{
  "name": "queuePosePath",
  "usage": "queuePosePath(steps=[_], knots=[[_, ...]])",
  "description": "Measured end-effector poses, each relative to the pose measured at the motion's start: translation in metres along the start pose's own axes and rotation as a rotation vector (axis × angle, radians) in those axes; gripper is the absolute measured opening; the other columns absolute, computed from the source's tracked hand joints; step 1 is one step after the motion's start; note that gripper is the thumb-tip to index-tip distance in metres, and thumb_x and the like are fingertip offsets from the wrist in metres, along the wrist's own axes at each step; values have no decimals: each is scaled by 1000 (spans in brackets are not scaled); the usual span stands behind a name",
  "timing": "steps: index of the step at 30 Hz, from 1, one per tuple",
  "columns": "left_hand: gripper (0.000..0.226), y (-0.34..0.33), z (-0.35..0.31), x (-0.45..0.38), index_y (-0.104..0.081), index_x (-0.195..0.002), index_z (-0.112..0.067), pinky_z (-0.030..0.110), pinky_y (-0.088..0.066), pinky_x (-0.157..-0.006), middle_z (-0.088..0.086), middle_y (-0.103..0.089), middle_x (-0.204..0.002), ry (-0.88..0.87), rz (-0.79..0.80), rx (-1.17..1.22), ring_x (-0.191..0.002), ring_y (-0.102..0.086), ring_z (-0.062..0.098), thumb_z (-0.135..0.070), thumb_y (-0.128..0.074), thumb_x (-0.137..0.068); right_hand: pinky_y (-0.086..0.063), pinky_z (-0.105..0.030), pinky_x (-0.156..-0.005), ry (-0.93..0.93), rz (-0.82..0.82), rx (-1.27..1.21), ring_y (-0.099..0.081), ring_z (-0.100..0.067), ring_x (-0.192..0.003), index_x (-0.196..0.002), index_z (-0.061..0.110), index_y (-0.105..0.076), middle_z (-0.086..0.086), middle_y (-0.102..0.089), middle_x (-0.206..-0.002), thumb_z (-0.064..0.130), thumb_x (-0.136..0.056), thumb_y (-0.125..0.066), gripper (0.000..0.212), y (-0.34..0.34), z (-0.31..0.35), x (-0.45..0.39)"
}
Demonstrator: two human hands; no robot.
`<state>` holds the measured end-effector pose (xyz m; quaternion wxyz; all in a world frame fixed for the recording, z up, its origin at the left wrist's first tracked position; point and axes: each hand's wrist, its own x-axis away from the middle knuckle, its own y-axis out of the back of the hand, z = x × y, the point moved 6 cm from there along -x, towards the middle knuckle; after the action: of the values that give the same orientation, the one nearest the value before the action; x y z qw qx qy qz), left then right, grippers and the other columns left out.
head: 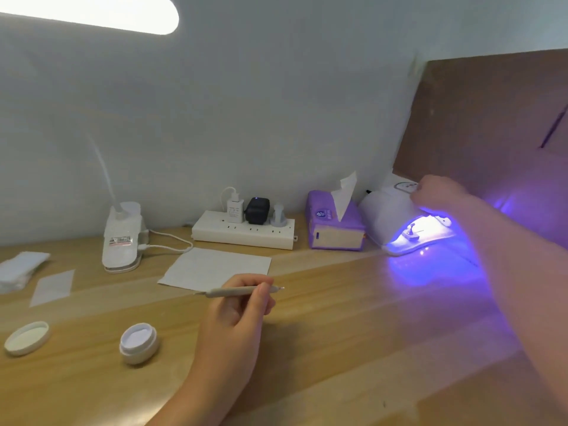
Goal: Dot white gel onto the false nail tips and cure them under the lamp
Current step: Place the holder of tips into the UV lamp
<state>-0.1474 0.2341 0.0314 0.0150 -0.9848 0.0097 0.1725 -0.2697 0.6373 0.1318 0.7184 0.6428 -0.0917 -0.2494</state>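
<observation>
**Right hand on the lit lamp, left hand keeping the dotting tool**

Head view: the curing lamp (399, 219) stands at the far right of the tabletop (338, 348), and its violet light is on. Inside its opening a small holder (412, 234) is visible; the nail tips on it are too small to tell. The right hand (436, 189) rests on the top of the lamp with curled fingers, near the round panel, and grips nothing I can see. The left hand (242, 305) is nearer to the person and pinches the dotting tool (239, 291), which lies almost level, its long axis left to right. The open gel jar (139, 342) is to the left of this hand, with its lid (27, 338) further left. I judge that curing is running now.
</observation>
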Motion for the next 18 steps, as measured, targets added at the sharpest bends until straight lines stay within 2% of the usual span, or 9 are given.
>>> queuePosePath(steps=[1, 2, 4, 6, 8, 11, 14, 16, 18], knots=[[14, 0, 1, -1, -69, -86, -21, 9, -45, -63, 0, -68, -73, 2, -6, -6, -69, -63, 6, -18, -58, -93, -41, -26, -54, -14, -9, -47, -65, -28, -74, -83, -2, -65, -19, -67, -77, 6, -77, -54, 15, 0, -2, 4], [14, 0, 2, -2, -68, -86, -22, 12, -46, -65, -1, -68, -74, 3, -8, -10, -70, -63, 7, -17, -58, -94, -46, -31, -59, -21, -17, -103, -66, -32, -81, -89, -4, -64, -22, -66, -81, 6, -79, -54, 17, -2, -3, 9], [14, 0, 4, -3, -68, -87, -21, 17, -50, -68, -1, -69, -78, 5, -1, -22, -72, -63, 8, -17, -57, -95, -51, -40, -73, -22, -59, -198, -63, -38, -96, -114, -3, -54, -25, -63, -99, 7, -82, -55, 34, -10, -1, 24], [14, 0, 6, -3, -68, -89, -21, 23, -52, -72, 1, -69, -79, 10, 6, -36, -73, -63, 9, -18, -56, -96, -47, -38, -78, -18, -99, -283, -59, -38, -102, -132, 3, -40, -22, -60, -106, 9, -84, -56, 51, -23, 7, 46], [14, 1, 6, -4, -67, -90, -21, 28, -52, -72, 2, -68, -78, 8, -15, -46, -73, -63, 9, -19, -55, -96, -47, -38, -81, 28, -98, -344, -58, -36, -106, -136, 5, -37, -20, -61, -108, 12, -86, -58, 55, -37, 21, 67], [13, 3, -1, -1, -65, -91, -25, 24, -50, -69, -2, -65, -75, -23, -42, -77, -73, -61, 6, -22, -54, -97, -46, -33, -78, 65, -115, -386, -59, -32, -104, -126, 7, -49, -16, -65, -110, 17, -87, -58, 42, -45, 50, 102], [11, 10, -18, 8, -64, -93, -27, 16, -48, -69, -5, -64, -76, -132, -72, -52, -75, -61, 8, -24, -54, -98, -38, -25, -69, 122, -136, -535, -61, -27, -94, -103, 11, -63, -6, -67, -92, 14, -85, -59, 19, -43, 93, 146], [10, 19, -28, 11, -64, -93, -27, 19, -49, -71, -7, -64, -76, -153, -104, -13, -76, -61, 8, -28, -54, -95, -40, -25, -67, 182, -93, -582, -61, -21, -86, -80, 21, -62, 6, -62, -77, 18, -84, -59, 6, -43, 127, 179], [12, 31, -35, 5, -64, -91, -25, 27, -51, -76, -8, -64, -74, -89, -185, 45, -75, -61, 7, -25, -53, -98, -48, -28, -70, 242, -12, -626, -61, -16, -80, -75, 22, -62, 9, -62, -75, 23, -83, -58, 9, -48, 159, 208]])
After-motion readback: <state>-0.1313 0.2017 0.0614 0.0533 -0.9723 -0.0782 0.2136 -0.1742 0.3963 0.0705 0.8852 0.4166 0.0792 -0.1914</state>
